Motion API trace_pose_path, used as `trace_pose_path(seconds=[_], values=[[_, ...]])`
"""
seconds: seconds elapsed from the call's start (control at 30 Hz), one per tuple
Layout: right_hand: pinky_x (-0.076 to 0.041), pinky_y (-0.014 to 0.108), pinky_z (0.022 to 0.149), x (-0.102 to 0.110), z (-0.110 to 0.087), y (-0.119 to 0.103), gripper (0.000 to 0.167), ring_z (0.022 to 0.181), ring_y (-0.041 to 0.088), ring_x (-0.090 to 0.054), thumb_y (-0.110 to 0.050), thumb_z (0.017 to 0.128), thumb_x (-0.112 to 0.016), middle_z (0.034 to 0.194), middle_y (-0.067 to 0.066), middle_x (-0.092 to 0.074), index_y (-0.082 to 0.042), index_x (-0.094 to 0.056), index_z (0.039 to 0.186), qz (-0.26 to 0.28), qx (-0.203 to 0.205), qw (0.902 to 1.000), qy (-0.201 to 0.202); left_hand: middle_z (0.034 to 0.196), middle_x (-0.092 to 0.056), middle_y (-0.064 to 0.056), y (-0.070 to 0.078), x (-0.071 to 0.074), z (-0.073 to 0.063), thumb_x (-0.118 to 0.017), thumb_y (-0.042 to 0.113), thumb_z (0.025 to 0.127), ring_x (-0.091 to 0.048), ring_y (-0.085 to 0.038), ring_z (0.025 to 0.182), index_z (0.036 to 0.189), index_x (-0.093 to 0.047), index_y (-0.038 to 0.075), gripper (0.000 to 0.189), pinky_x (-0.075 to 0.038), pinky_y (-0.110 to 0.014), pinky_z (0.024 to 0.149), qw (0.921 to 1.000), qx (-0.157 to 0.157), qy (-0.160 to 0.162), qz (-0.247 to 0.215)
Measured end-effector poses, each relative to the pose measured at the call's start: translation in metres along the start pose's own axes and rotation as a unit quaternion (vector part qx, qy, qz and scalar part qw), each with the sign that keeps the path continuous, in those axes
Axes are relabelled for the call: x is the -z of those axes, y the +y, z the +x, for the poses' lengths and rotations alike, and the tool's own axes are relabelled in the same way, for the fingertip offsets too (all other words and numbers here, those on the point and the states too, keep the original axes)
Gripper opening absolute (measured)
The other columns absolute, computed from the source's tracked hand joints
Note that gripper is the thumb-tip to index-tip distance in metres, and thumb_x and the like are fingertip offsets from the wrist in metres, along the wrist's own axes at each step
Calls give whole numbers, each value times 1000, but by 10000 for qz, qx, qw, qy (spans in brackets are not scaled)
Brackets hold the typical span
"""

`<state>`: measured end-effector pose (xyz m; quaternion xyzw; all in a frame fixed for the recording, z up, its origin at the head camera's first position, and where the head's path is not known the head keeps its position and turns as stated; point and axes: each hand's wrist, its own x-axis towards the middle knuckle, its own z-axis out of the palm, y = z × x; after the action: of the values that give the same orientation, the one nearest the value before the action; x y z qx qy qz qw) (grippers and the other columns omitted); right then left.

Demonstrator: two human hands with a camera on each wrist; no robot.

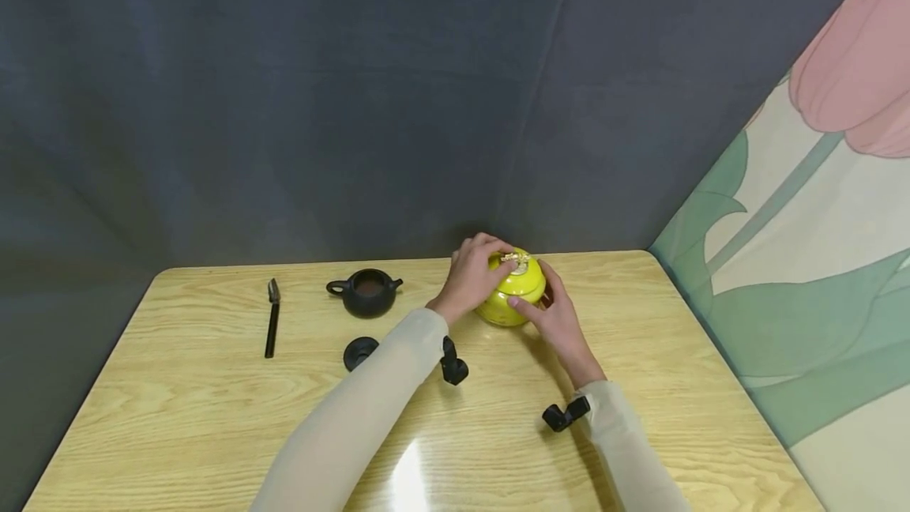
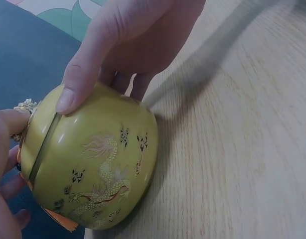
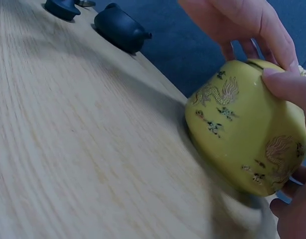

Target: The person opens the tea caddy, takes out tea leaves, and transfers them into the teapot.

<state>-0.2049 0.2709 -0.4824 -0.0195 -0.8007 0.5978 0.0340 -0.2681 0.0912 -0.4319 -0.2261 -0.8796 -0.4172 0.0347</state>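
A yellow lidded jar [image 1: 506, 311] with painted dragons stands at the back of the table. Its lid [image 1: 528, 281] sits on the rim, a dark seam showing between them, and carries a gold ornate knob [image 2: 26, 106]. My left hand [image 1: 472, 275] grips the lid at its knob, thumb on the near side and the other fingers beyond. From the right, my right hand [image 1: 560, 324] holds the jar's side. Its thumb [image 2: 67, 99] lies by the seam, while its fingers curve round the far side, partly hidden. An orange tassel [image 2: 62, 219] hangs at the jar's side.
Left of the jar stands a dark teapot [image 1: 368, 300] without its lid. A small dark lid [image 1: 359, 352] lies in front of it, partly behind my left sleeve. Farther left is a black-handled fork [image 1: 272, 321]. A dark curtain [image 1: 341, 101] hangs behind the table.
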Motion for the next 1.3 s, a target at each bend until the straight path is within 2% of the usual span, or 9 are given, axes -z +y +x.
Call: trace_pose_path(seconds=[0.17,0.37,0.57,0.73,0.9,1.07,1.2,1.3], values=[[-28,52,132,-2,2,2,95,157,35,-36,-21,99,-77,174,17,-29,-18,-16,172,197,34,9998,-21,132,-67,-3,2,2,1,-69,35,106,-57,-24,123,130,-75,17,31,-41,-47,114,9997,-113,126,197],[-28,53,134,-1,3,1,94,159,35,-35,-25,99,-78,175,14,-29,-19,-19,171,35,101,9999,81,129,-68,-3,11,1,2,-63,32,109,-59,-23,127,128,-72,12,29,-37,-49,126,9970,-318,254,662],[-26,53,134,-3,4,-4,94,160,33,-34,-28,98,-78,174,14,-30,-19,-20,171,-74,112,9999,27,126,-66,-1,19,-1,-3,-61,32,110,-60,-20,125,130,-71,12,30,-37,-45,126,9926,-77,456,1120],[-23,54,135,-5,2,-8,95,163,32,-31,-30,98,-78,175,14,-29,-17,-18,171,-166,108,9998,-14,121,-64,-2,22,-5,-8,-62,31,110,-61,-21,120,127,-71,11,28,-36,-46,126,9901,61,732,1193],[-24,54,135,-9,1,-8,95,163,33,-30,-27,98,-77,175,15,-28,-15,-18,171,-172,79,9998,-13,118,-64,-2,24,-10,-10,-61,31,110,-62,-21,119,124,-71,11,27,-37,-46,125,9868,143,954,1304],[-31,55,131,-11,-1,-8,95,160,33,-35,-27,98,-78,173,14,-33,-20,-19,171,-168,51,9998,-51,117,-64,-4,35,0,-8,-61,31,110,-61,-23,117,123,-70,9,27,-38,-47,123,9869,48,1193,1083],[-30,56,131,-7,-2,-6,96,158,33,-37,-32,97,-78,171,14,-35,-25,-18,172,-236,0,9997,-49,117,-65,-5,48,19,-9,-64,30,109,-62,-23,116,122,-72,8,27,-38,-49,122,9895,-41,1343,541],[-29,57,132,1,-5,-4,97,159,35,-37,-33,98,-78,172,16,-35,-22,-17,172,-328,-17,9995,26,117,-66,-5,55,33,-16,-67,29,107,-63,-24,115,122,-73,7,28,-40,-49,120,9910,-60,1329,135]])
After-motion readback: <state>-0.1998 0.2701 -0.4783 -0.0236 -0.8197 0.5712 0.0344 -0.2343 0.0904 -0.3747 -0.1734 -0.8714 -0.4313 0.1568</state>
